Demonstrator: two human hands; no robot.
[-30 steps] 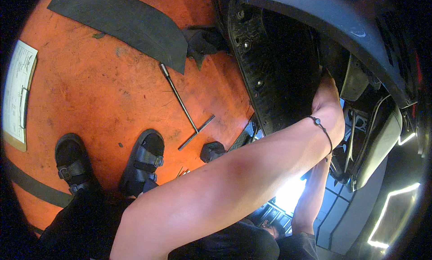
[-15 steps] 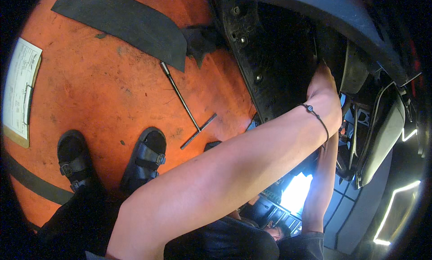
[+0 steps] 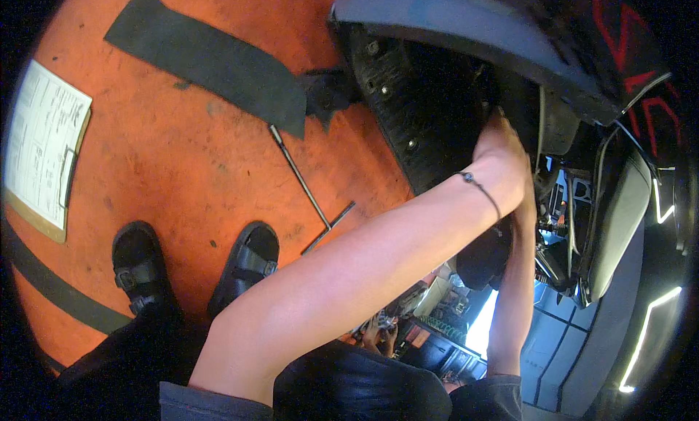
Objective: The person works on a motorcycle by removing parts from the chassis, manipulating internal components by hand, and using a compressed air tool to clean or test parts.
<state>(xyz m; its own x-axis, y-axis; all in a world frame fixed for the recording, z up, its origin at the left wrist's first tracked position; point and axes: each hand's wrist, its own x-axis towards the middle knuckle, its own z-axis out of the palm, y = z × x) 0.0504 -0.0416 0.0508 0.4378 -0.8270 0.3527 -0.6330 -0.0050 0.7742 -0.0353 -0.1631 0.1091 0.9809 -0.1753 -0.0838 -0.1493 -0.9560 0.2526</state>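
My left hand (image 3: 501, 138) reaches up into the dark hollow under a blue-grey body panel (image 3: 466, 28) of what looks like a motorcycle. A thin dark bracelet (image 3: 468, 178) circles that wrist. The fingers vanish in shadow beside a black plastic inner panel (image 3: 397, 104) dotted with bolts, so what they touch is hidden. My right hand (image 3: 526, 191) is raised close behind the left wrist, mostly covered by it, and its fingers do not show. A pale, long seat-like part (image 3: 625, 210) lies to the right of both hands.
On the orange floor lie a T-handle socket wrench (image 3: 300, 175), a dark mat strip (image 3: 211, 60) and a clipboard with a paper form (image 3: 47, 140). My sandalled feet (image 3: 247, 261) stand at lower left. Another person's hands (image 3: 378, 333) show beyond my left forearm.
The view has shifted, and the vehicle's panel shows more fully. Both hands remain up in the hollow, the left wrist sitting a little further left in the picture.
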